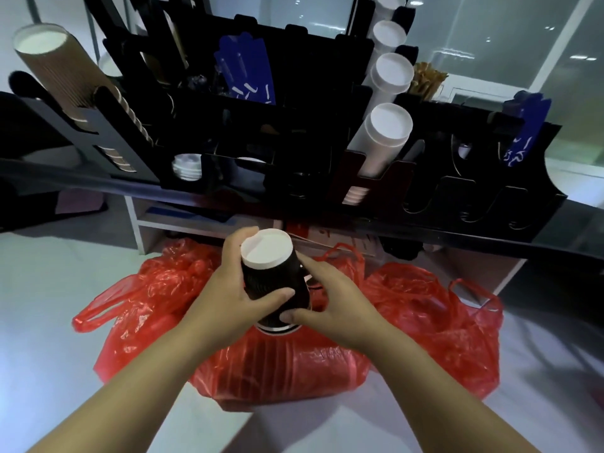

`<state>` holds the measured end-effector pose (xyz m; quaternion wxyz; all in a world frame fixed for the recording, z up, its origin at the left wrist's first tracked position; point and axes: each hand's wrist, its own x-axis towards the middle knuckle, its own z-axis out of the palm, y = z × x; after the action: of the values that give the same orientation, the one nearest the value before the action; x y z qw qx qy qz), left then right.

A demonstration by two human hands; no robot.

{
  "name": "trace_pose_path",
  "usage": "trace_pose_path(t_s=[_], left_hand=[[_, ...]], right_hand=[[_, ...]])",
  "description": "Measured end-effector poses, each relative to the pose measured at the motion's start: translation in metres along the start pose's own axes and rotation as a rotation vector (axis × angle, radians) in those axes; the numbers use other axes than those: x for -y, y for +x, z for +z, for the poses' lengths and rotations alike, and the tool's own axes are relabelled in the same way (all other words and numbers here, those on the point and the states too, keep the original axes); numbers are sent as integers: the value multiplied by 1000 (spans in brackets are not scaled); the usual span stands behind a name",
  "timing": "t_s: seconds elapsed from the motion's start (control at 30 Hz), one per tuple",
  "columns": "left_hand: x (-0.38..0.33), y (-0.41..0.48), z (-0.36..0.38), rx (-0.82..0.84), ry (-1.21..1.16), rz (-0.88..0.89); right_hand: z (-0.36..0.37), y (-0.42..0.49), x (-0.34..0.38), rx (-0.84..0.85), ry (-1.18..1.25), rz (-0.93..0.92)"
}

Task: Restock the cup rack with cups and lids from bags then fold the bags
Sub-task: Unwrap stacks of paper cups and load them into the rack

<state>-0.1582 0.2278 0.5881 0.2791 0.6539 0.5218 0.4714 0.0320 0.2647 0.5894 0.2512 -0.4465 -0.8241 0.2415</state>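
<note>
A stack of black ribbed paper cups (273, 279), white base facing up, sticks out of a red plastic bag (287, 364) on the floor. My left hand (235, 286) grips the stack from the left, thumb across its front. My right hand (330, 299) holds it from the right, fingers curled round its lower part. Above stands the black cup rack (294, 132). It holds a brown cup stack (62, 73) at the left and white cup stacks (382, 135) right of centre. Several slots at the rack's lower right look vacant.
A second red bag (434, 308) lies to the right, another crumpled red bag (137, 299) to the left. Blue sleeves (245, 70) sit in the rack's middle, with blue items (523, 129) at its right end. A low white shelf (183, 220) sits under the counter.
</note>
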Motion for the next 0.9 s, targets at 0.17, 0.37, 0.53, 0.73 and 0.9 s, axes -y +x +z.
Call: trace_pose_path(t_s=[0.17,0.37,0.53,0.73,0.9], left_hand=[[13,4,-9,-116,29,-49],[37,31,-20,-50,128,-13],[59,54,-24,32,182,13],[79,71,-22,119,154,29],[81,78,-15,171,188,77]], right_hand=[[-2,3,-26,-188,-27,161],[5,34,-49,-312,-210,239],[26,68,-48,-143,-393,98],[31,83,-62,102,-529,510],[39,79,-74,63,-449,580]])
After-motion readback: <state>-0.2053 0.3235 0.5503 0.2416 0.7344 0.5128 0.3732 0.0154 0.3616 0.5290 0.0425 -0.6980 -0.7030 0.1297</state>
